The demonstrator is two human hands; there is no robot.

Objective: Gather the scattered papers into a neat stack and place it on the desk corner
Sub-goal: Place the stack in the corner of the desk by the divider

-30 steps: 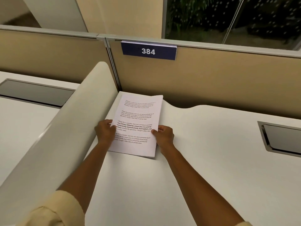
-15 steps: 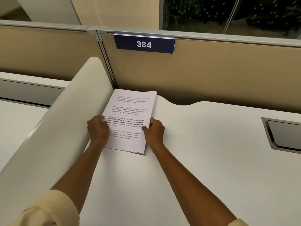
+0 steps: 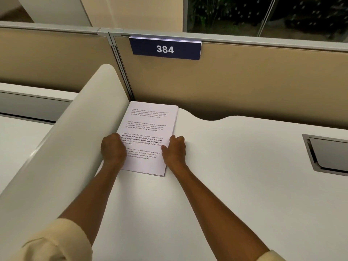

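A neat stack of printed white papers (image 3: 148, 127) lies flat in the far left corner of the white desk (image 3: 235, 176), its left edge against the curved white divider and its top edge near the tan partition. My left hand (image 3: 112, 150) presses on the stack's left edge with fingers curled. My right hand (image 3: 174, 150) grips the right edge, thumb on the top sheet. Both hands hide part of the printed text.
A curved white side divider (image 3: 71, 138) rises along the left of the desk. A tan partition (image 3: 254, 81) with a blue "384" sign (image 3: 165, 48) stands behind. A dark recessed cable hatch (image 3: 328, 154) sits at the right.
Both hands have slid the stack a little away from me and to the left, deeper into the corner. My grip on its two side edges is the same.
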